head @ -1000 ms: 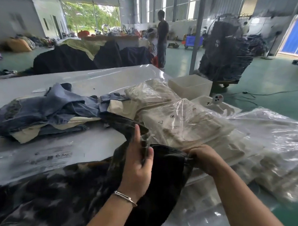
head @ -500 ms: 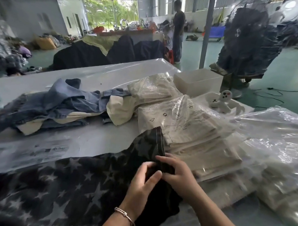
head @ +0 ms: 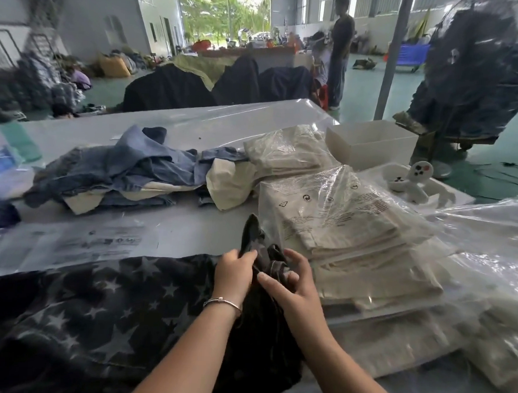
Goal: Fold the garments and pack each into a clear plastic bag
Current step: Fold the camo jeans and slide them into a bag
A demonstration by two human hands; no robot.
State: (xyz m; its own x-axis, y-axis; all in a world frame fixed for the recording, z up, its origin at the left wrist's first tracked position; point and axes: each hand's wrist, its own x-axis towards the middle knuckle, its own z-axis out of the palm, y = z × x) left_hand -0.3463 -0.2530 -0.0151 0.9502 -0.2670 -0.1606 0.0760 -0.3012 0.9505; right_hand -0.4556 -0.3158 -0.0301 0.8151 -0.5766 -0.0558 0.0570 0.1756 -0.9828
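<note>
We are mid-fold: left hand (head: 233,272) and right hand (head: 289,282) both grip the star-print garment (head: 98,308) bunched between them; next, we judge, smoothing it flat.

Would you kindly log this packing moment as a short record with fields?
garment in work: dark star-print garment, spread on the table
left hand: left hand grips a bunched edge of it
right hand: right hand grips the same bunch
packed: cream garments in clear bags, stacked to the right
waiting: denim pile, far left of the table
bin: white box, behind the stack
</note>
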